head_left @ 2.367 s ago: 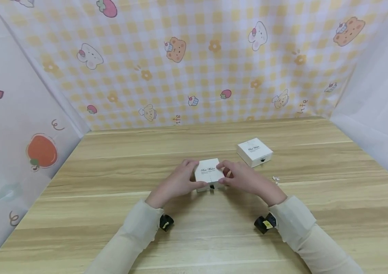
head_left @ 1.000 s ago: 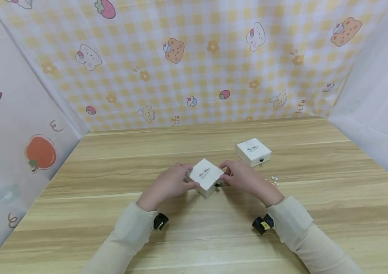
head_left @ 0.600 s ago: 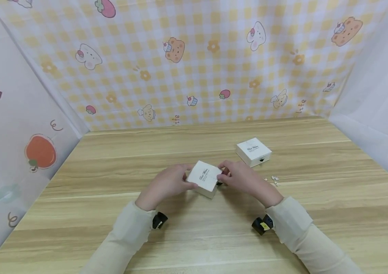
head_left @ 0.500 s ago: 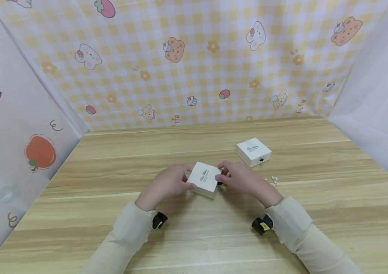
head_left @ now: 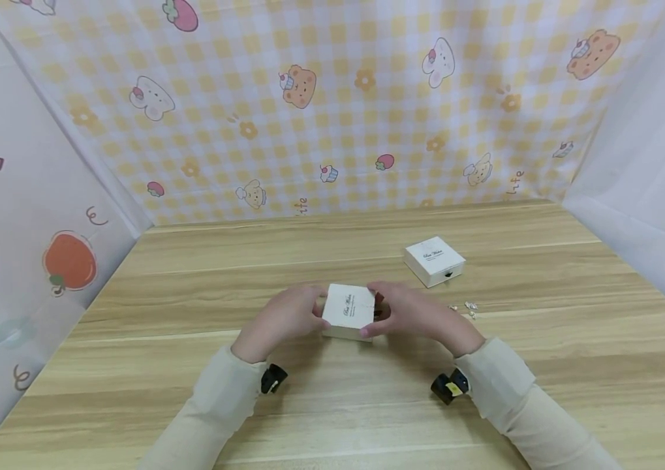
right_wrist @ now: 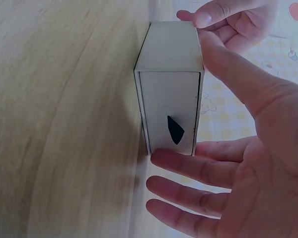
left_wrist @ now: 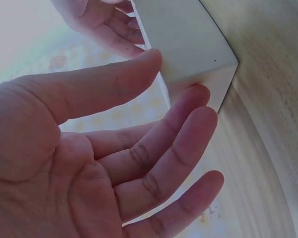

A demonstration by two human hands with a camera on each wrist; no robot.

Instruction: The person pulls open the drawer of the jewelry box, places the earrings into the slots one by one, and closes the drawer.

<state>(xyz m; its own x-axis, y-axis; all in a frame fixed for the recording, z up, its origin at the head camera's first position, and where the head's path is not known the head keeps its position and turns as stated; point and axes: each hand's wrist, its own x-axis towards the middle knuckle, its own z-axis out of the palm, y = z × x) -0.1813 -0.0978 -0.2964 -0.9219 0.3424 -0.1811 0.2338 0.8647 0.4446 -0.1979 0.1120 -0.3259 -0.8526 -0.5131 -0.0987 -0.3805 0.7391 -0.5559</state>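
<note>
A small white box [head_left: 348, 307] with black script on its lid sits low at the middle of the wooden table [head_left: 191, 287], held between both hands. My left hand [head_left: 292, 314] grips its left side, thumb [left_wrist: 114, 82] on the lid and fingers [left_wrist: 188, 106] against the side wall of the box [left_wrist: 188, 39]. My right hand [head_left: 407, 312] grips the right end, where the drawer front [right_wrist: 171, 111] with its black pull tab [right_wrist: 175, 130] faces the palm. The right thumb [right_wrist: 228, 64] lies along the lid edge, and the fingers [right_wrist: 188, 163] reach under the front.
A second white box [head_left: 434, 260] of the same kind lies further back on the right. A few tiny shiny pieces [head_left: 468, 308] lie on the table right of my right hand. Patterned cloth walls close in the table on three sides.
The box has been turned about a quarter turn counterclockwise between the hands, so its pull tab moved from facing me to facing the right hand. Both hands kept hold of it.
</note>
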